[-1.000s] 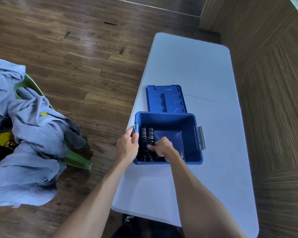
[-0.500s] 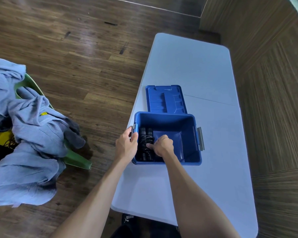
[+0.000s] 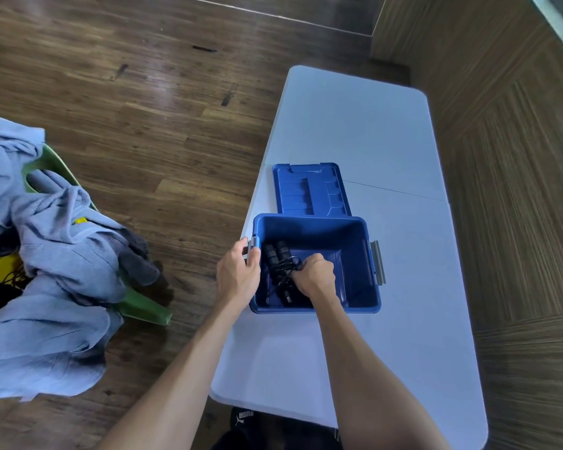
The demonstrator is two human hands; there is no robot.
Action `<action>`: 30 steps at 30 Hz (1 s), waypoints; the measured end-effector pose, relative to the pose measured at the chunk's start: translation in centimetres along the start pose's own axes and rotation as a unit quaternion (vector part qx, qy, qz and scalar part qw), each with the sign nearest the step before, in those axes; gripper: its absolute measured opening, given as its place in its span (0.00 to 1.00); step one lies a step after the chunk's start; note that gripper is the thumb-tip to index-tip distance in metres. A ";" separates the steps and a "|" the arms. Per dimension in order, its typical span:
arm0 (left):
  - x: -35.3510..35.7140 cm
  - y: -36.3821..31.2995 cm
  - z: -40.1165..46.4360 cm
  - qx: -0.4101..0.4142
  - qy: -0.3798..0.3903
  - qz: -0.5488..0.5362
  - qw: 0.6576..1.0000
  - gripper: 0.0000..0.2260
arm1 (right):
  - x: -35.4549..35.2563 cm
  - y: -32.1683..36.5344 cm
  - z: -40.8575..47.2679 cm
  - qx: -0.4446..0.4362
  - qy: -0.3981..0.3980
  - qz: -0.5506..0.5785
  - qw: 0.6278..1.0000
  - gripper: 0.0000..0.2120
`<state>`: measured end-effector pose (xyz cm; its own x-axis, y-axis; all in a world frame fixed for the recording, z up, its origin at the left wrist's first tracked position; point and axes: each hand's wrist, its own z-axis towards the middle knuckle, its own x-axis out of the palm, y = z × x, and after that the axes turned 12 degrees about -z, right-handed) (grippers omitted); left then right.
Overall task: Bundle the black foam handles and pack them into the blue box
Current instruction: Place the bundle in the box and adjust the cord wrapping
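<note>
A: At the near left corner of the counter (image 3: 355,131), the blue box (image 3: 355,300) sits open, its lid (image 3: 309,190) lying flat at the box's 12 o'clock, touching the far rim. Status of the pack?

B: Black foam handles (image 3: 278,254) are inside, against the box's 9 o'clock wall, lying roughly along the 12–6 line. A thin dark cord is wound round them near the middle, so the bundling looks done, or nearly so. I judge the placing step to be in its last part: the bundle appears to rest on the box floor, but it is not released

A: Hands?

B: Right hand (image 3: 314,276) reaches down into the box from 6 o'clock, fingers curled tight at the cord and the handles' mid-section. Knuckles up, wrist over the near rim. Whether it is pinching cord, foam or both, I cannot tell; the fingertips are hidden.
Left hand (image 3: 238,276) is outside the box at its 9 o'clock side, thumb and fingers closed on the rim just by the grey latch (image 3: 252,243), steadying it. Forearm comes in from 7 o'clock

A: Left to do?

B: Let go of the bundle, withdraw. Lid not yet on; a second grey latch (image 3: 378,263) at 3 o'clock hangs free. Further handles outside the box: none visible
</note>
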<state>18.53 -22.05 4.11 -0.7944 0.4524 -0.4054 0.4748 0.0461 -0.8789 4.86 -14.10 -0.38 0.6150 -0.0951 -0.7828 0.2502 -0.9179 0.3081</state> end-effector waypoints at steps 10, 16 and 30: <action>-0.1 -0.4 -0.3 0.025 -0.010 0.034 0.999 0.18 | 1.4 0.6 0.1 0.012 0.011 0.052 0.999 0.20; -0.2 -1.0 -0.6 0.045 -0.006 0.070 0.996 0.18 | 0.9 0.8 0.1 0.012 0.052 0.075 0.996 0.28; 1.8 -2.4 -1.2 0.276 0.024 0.285 0.918 0.07 | -0.4 -0.6 -0.7 -0.013 0.014 0.257 0.966 0.25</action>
<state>16.40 -20.22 5.82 -0.4526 0.3034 -0.8385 0.5329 -0.6619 -0.5271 5.03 -13.25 0.14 0.6832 -0.5250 -0.5076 -0.0756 -0.7422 0.6659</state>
